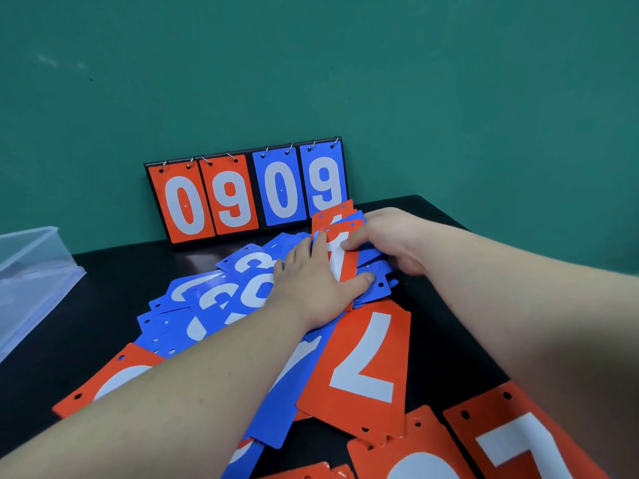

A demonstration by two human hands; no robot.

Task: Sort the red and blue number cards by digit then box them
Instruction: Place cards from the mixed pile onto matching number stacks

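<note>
Red cards (518, 451) with white digits lie flat along the near edge of the table (466, 323), overlapping one another. Just beyond them a red 7 card (363, 368) rests on top of a spread of blue cards (207, 299) covering the middle of the table.

Left hand (311, 281): open, fingers straight and spread, palm pressed flat on the blue cards, thumb tip resting on a blue card at the right.

Right hand (390, 236): fingers curled, fingertips on the face of a fanned stack (342, 223) of red and blue cards at the far right of the spread. The thumb lies at the stack's lower edge; whether it reaches underneath cannot be told. The two hands sit close together, nearly touching.

A scoreboard (242, 191) reading 09 09 stands against the wall. A clear plastic box (31, 271) sits at the left, well apart from the cards.
</note>
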